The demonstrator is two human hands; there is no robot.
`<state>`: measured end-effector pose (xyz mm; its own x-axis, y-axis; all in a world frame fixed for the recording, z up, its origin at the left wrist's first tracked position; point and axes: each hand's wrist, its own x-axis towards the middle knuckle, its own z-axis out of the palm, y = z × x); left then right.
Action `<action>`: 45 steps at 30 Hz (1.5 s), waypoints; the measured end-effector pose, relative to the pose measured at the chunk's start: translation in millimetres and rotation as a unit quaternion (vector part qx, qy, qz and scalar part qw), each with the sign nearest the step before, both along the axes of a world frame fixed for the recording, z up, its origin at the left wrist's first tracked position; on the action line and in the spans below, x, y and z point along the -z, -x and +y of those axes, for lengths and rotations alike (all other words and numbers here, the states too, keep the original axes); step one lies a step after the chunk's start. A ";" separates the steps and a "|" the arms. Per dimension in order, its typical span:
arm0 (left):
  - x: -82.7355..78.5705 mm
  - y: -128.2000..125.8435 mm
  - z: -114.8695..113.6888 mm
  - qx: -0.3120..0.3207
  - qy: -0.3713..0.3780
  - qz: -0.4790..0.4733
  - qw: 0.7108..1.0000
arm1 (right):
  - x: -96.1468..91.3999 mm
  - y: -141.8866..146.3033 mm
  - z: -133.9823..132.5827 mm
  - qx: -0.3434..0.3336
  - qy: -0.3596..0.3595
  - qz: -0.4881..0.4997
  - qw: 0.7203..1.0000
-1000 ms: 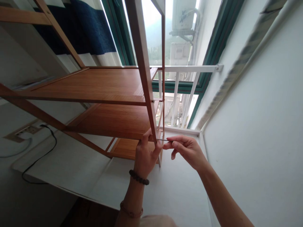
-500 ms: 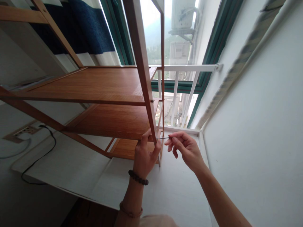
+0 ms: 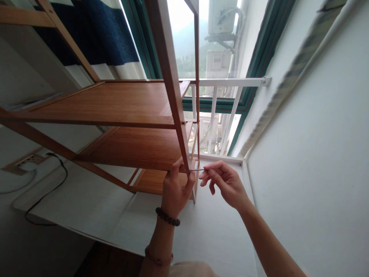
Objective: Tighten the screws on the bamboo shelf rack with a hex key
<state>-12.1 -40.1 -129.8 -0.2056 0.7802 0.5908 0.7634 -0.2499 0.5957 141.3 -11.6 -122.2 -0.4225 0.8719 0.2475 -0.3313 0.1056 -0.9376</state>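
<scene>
Brown post (image 3: 174, 96), gripped by left hand (image 3: 175, 192); right hand (image 3: 225, 184), slightly shifted, pinches rod (image 3: 197, 170) at 3 o'clock; work seems ongoing.

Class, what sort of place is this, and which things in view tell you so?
Probably a room in a home: a blue-and-white curtain hangs beside a green window frame, and a wooden shelf unit stands near a wall socket.
</scene>
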 end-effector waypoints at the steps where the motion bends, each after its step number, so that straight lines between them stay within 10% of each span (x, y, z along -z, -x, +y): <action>1: -0.2 0.0 0.0 0.000 0.000 0.000 1.000 | -0.9 -1.7 0.8 -0.006 -0.002 -0.016 1.000; 10: -2.1 0.4 -0.2 0.010 0.004 0.000 1.000 | -17.6 -8.4 -8.1 0.061 -0.066 -0.191 0.977; 14: -0.8 0.3 0.1 0.005 0.001 0.005 1.000 | -20.1 -1.7 -10.9 0.076 0.020 -0.198 0.977; 22: -1.6 2.4 -1.4 0.026 0.003 -0.003 1.000 | -14.0 0.8 1.1 -0.152 0.296 -0.005 0.943; 32: 1.5 -0.1 2.9 -0.024 -0.014 0.012 1.000 | -9.4 -4.4 1.8 0.014 0.114 0.004 0.993; 37: 3.2 -2.9 4.1 -0.045 -0.010 0.001 0.999 | 0.9 -14.9 8.0 -0.072 0.099 0.013 0.992; 45: 1.8 -4.1 4.4 -0.024 -0.001 -0.023 0.999 | -0.6 9.6 -0.8 0.034 0.167 0.018 0.985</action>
<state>-8.0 -35.7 -131.6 -0.2696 0.7673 0.5819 0.7467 -0.2150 0.6295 131.7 -12.4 -121.7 -0.3570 0.9330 -0.0448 -0.3681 -0.1846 -0.9113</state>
